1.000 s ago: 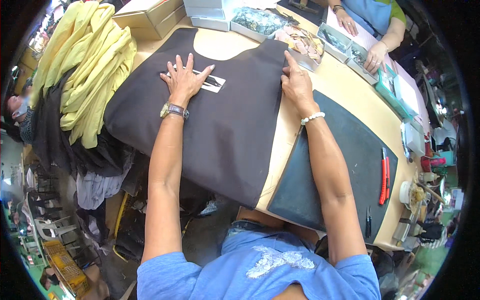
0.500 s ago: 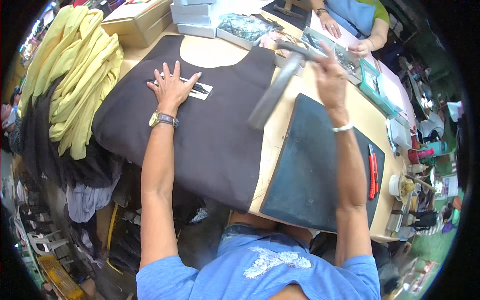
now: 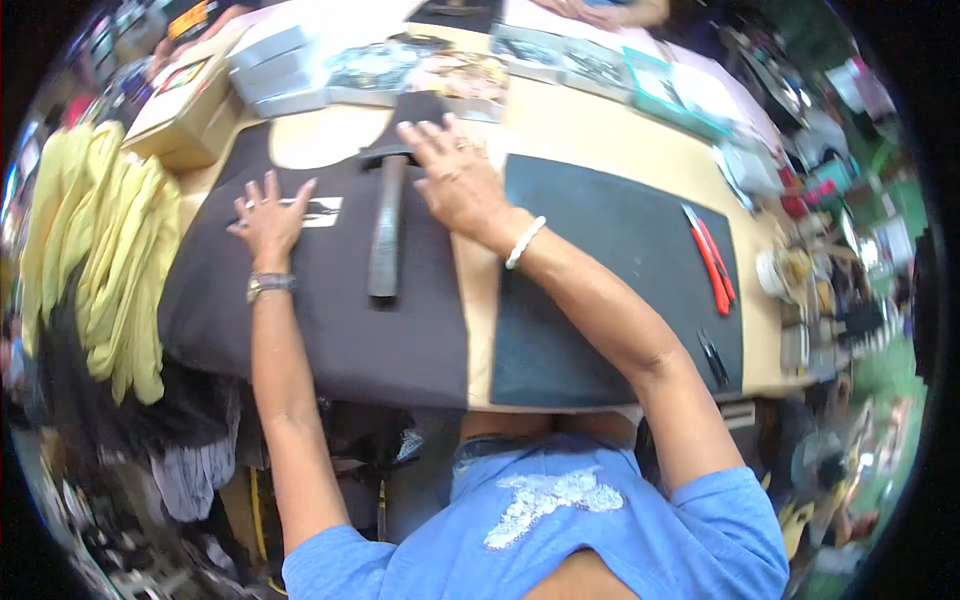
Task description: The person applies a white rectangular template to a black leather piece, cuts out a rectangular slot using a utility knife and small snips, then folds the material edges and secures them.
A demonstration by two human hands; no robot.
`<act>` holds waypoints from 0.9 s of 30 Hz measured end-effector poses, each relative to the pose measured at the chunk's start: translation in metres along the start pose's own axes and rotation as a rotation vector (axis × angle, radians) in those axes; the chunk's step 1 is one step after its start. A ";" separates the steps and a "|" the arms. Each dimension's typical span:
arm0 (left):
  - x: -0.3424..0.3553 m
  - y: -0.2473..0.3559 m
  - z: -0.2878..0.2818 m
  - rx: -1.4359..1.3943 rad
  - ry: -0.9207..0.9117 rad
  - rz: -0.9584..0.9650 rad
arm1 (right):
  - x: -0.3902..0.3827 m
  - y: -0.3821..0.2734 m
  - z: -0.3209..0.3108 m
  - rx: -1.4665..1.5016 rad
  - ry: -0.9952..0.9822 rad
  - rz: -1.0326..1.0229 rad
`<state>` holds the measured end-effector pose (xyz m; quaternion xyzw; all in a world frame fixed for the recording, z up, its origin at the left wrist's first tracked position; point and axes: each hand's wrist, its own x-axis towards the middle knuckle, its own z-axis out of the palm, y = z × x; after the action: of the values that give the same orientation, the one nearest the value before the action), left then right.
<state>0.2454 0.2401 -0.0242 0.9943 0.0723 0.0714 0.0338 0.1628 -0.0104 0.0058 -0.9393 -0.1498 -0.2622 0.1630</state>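
A dark, neck-shaped piece of fabric (image 3: 330,320) lies flat on the table. My left hand (image 3: 268,222) presses on it with fingers spread, beside a small white strip with a dark shape on it (image 3: 322,212). A hammer (image 3: 386,235) rests on the fabric to the right of that strip, its handle toward me and its dark head at the far end. Just right of the hammer head is my right hand (image 3: 462,182), its fingers stretched out and slightly blurred. It does not wrap round the hammer; whether it touches the head is unclear.
A dark mat (image 3: 600,290) holds a red-handled cutting tool (image 3: 712,262) and small dark snips (image 3: 712,357). Yellow cloth (image 3: 105,260) hangs at the left. Boxes (image 3: 275,68) and trays of small parts (image 3: 598,68) line the far side, where another person's hands (image 3: 600,14) show.
The hammer, previously raised in my right hand above the table, now lies on the fabric, and that hand has opened. The view has turned to the right. My left hand stays on the fabric.
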 end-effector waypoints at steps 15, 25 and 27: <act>0.136 -0.140 0.079 0.222 0.765 0.506 | -0.449 0.034 -0.238 -0.675 0.507 1.154; -0.088 0.064 -0.012 -0.582 0.247 0.664 | -0.654 0.077 -0.319 -0.746 0.527 2.452; -0.104 0.072 -0.012 -0.583 0.186 0.681 | -0.665 0.079 -0.333 -0.631 0.570 2.611</act>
<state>0.1522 0.1542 -0.0208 0.8998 -0.2791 0.1847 0.2801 -0.4997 -0.3399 -0.1020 -0.3077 0.9385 -0.1244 0.0952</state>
